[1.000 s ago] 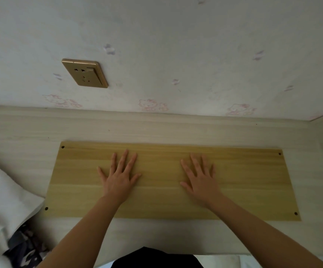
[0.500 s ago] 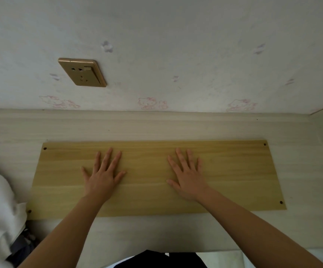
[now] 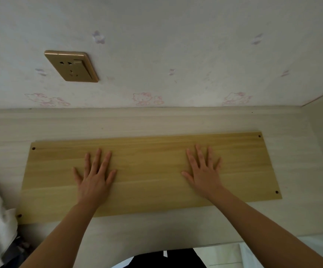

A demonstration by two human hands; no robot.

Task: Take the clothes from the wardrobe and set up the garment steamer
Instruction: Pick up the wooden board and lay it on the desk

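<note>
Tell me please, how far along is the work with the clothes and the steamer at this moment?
Nothing looks done yet: no steamer and no garment laid out is in view. In hand: the left hand and the right hand lie flat, fingers spread, on the yellow wooden board, which rests on the pale surface. Left: fetching the clothes and setting up the steamer, perhaps near the wall socket.

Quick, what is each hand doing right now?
Left hand: open, fingers spread flat on the board, holding nothing.
Right hand: open, flat on the board too.
</note>
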